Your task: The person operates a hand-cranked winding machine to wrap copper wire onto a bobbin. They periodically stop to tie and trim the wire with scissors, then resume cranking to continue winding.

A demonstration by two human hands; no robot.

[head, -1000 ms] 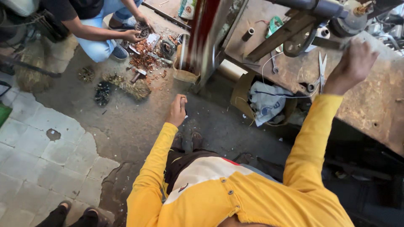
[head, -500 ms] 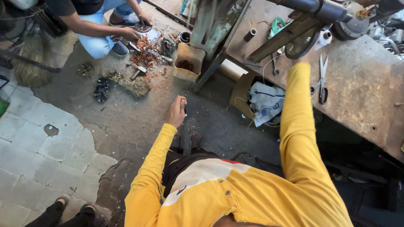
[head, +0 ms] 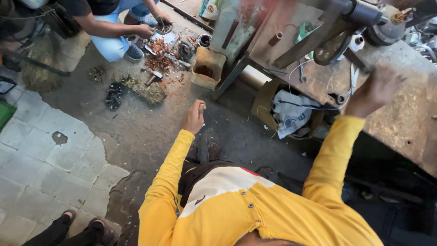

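My left hand (head: 195, 117) hangs over the dark concrete floor in front of my feet, its fingers curled around a small dark piece (head: 201, 107) at the thumb tip. My right hand (head: 375, 89) is raised over the rusty workbench (head: 409, 123). It is blurred, with bent fingers, and whether it holds anything does not show. A pair of scissors (head: 353, 76) lies on the bench just left of that hand. Both arms are in yellow sleeves.
A grey machine arm (head: 332, 27) crosses the bench top. A cardboard box with a white bag (head: 291, 114) sits under the bench, beside an open box (head: 207, 68). Another person (head: 109, 27) crouches over reddish scrap (head: 159, 57). Someone's shoes (head: 91, 228) stand at lower left.
My right hand swung from the bench's right side toward the machine and has come back to the right, beside the scissors. My left hand stayed put, still curled.
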